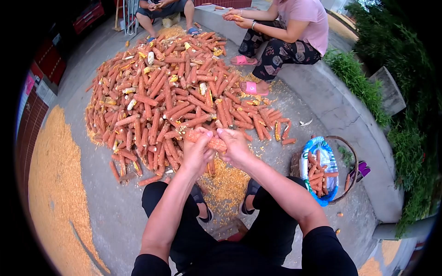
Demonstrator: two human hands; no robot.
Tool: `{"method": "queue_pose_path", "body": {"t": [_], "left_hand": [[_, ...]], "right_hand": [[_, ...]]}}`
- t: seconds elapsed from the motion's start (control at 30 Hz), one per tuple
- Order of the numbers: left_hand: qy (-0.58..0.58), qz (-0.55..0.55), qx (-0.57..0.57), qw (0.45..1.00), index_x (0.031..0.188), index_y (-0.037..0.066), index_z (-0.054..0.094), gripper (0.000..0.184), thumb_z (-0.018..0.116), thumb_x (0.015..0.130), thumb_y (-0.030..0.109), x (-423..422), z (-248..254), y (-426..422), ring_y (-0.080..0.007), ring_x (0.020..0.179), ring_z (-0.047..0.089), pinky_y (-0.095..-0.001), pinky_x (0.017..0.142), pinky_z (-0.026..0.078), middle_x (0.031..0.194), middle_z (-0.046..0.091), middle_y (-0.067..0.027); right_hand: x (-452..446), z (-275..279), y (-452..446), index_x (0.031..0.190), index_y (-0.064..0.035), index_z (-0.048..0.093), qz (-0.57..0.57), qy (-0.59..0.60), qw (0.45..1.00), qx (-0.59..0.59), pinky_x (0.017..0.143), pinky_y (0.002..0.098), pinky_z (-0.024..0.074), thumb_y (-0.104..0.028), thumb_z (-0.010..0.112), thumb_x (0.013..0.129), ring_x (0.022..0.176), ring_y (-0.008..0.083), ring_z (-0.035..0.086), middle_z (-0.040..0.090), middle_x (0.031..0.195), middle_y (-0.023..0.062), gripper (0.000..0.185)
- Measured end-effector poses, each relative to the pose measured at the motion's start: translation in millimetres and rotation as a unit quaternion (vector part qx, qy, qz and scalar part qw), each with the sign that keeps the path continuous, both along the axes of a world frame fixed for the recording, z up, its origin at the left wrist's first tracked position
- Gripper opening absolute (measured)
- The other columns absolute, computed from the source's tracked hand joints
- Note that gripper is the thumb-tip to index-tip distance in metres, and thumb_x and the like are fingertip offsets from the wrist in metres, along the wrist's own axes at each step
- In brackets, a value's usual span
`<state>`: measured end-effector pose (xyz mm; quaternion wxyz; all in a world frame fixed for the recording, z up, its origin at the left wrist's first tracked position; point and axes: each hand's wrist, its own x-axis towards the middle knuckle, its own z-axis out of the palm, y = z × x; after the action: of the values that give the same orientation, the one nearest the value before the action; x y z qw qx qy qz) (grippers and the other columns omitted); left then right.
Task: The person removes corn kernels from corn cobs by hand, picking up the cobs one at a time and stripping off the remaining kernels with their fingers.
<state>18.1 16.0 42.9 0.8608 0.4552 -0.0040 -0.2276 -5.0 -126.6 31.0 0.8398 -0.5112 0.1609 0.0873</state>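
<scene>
A reddish corncob (217,144) is gripped between my two hands, just in front of my knees. My left hand (197,151) wraps around its left part, thumb on top. On its right part, my right hand (235,148) has its fingers curled with the thumb pressed against the cob. Whether kernels remain on the covered parts is hidden by my fingers. Beyond my hands lies a big heap of red corncobs (156,108), a few with yellow kernels or pale husk. Loose yellow kernels (224,184) are scattered on the ground below my hands, between my shoes.
To my right stands a basket (304,171) lined with blue and white plastic, holding several cobs. A wide band of kernels (57,184) covers the left ground. A person in pink (304,18) sits on the concrete ledge (350,119); another person (161,10) sits behind the heap.
</scene>
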Motion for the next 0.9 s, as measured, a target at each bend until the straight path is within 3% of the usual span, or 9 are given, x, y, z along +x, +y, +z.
{"method": "queue_pose_path", "body": {"t": [0.23, 0.27, 0.3, 0.37, 0.4, 0.5, 0.6, 0.73, 0.9], "left_hand": [[0.075, -0.013, -0.166, 0.983, 0.093, 0.013, 0.054, 0.013, 0.062, 0.100, 0.022, 12.8, -16.1, 8.3, -0.0066, 0.048, 0.037, -0.0220, 0.043, 0.028, 0.065, 0.045, 0.0032], [0.056, -0.035, -0.197, 0.978, 0.091, 0.013, 0.055, 0.015, 0.062, 0.100, 0.023, 17.2, -17.8, 11.6, -0.0074, 0.053, 0.041, -0.0222, 0.044, 0.030, 0.066, 0.046, 0.0028], [0.069, -0.031, -0.208, 0.975, 0.091, 0.012, 0.055, 0.016, 0.062, 0.100, 0.023, 20.6, -13.3, 9.6, -0.0077, 0.054, 0.042, -0.0226, 0.044, 0.031, 0.067, 0.046, 0.0027], [0.111, -0.013, -0.221, 0.969, 0.091, 0.011, 0.056, 0.017, 0.062, 0.100, 0.024, 21.6, -5.0, 12.9, -0.0082, 0.056, 0.043, -0.0232, 0.045, 0.032, 0.068, 0.047, 0.0026], [0.101, -0.016, -0.239, 0.966, 0.090, 0.009, 0.057, 0.022, 0.063, 0.100, 0.027, 24.2, -10.1, 14.1, -0.0089, 0.058, 0.045, -0.0237, 0.045, 0.034, 0.069, 0.048, 0.0018], [0.113, -0.027, -0.260, 0.958, 0.090, 0.008, 0.056, 0.025, 0.064, 0.100, 0.030, 20.8, -4.9, 12.1, -0.0092, 0.058, 0.045, -0.0236, 0.045, 0.034, 0.069, 0.048, 0.0009], [0.120, -0.058, -0.255, 0.958, 0.096, 0.006, 0.059, 0.030, 0.059, 0.103, 0.035, 16.6, -5.5, 9.9, -0.0095, 0.057, 0.045, -0.0232, 0.044, 0.034, 0.067, 0.047, 0.0004], [0.117, -0.077, -0.247, 0.959, 0.102, 0.004, 0.060, 0.034, 0.056, 0.104, 0.038, 15.3, -8.3, 9.0, -0.0095, 0.055, 0.045, -0.0231, 0.044, 0.034, 0.065, 0.048, 0.0007], [0.112, -0.062, -0.206, 0.970, 0.096, 0.006, 0.061, 0.034, 0.056, 0.104, 0.038, 13.7, -1.5, 7.0, -0.0088, 0.053, 0.045, -0.0231, 0.043, 0.033, 0.063, 0.048, 0.0011]], "right_hand": [[4.8, -5.7, -14.8, 0.093, -0.0048, 0.058, -0.013, -0.057, 0.997, 0.041, 0.040, 0.0244, 0.0284, -0.024, 0.054, 0.107, 0.047, 0.0087, 0.039, 0.055, 0.074, 0.0025, 0.024], [7.6, -12.9, -25.1, 0.098, -0.0012, 0.062, 0.021, -0.075, 0.997, -0.004, 0.053, 0.0303, 0.0459, -0.019, 0.057, 0.104, 0.061, 0.0153, 0.056, 0.064, 0.085, 0.0077, 0.019], [10.3, -11.5, -33.1, 0.101, -0.0001, 0.063, 0.030, -0.169, 0.973, -0.155, 0.063, 0.0328, 0.0485, -0.017, 0.058, 0.102, 0.070, 0.0176, 0.059, 0.066, 0.092, 0.0093, 0.018], [10.0, -14.4, -40.7, 0.106, 0.0021, 0.066, 0.056, -0.329, 0.841, -0.426, 0.083, 0.0378, 0.0538, -0.015, 0.060, 0.099, 0.089, 0.0224, 0.066, 0.069, 0.106, 0.0124, 0.019], [8.2, -11.8, -45.9, 0.113, 0.0023, 0.069, 0.085, -0.318, 0.822, -0.465, 0.105, 0.0391, 0.0448, -0.014, 0.065, 0.094, 0.113, 0.0249, 0.063, 0.068, 0.123, 0.0126, 0.025], [0.2, 5.2, -42.7, 0.119, 0.0019, 0.067, 0.065, -0.364, 0.788, -0.492, 0.100, 0.0373, 0.0492, -0.012, 0.068, 0.093, 0.106, 0.0218, 0.065, 0.067, 0.120, 0.0114, 0.030], [-3.2, 17.1, -32.3, 0.120, -0.0016, 0.068, 0.032, -0.327, 0.888, -0.323, 0.084, 0.0337, 0.0561, -0.010, 0.072, 0.087, 0.094, 0.0203, 0.070, 0.070, 0.107, 0.0145, 0.034], [-6.1, 21.9, -24.8, 0.117, 0.0011, 0.068, -0.022, -0.376, 0.858, -0.350, 0.067, 0.0287, 0.0552, -0.010, 0.078, 0.084, 0.074, 0.0149, 0.068, 0.069, 0.087, 0.0098, 0.036], [-7.3, 30.8, -24.3, 0.103, 0.0011, 0.071, -0.053, -0.419, 0.813, -0.402, 0.062, 0.0273, 0.0514, -0.008, 0.077, 0.086, 0.068, 0.0150, 0.065, 0.066, 0.082, 0.0097, 0.021]]}}
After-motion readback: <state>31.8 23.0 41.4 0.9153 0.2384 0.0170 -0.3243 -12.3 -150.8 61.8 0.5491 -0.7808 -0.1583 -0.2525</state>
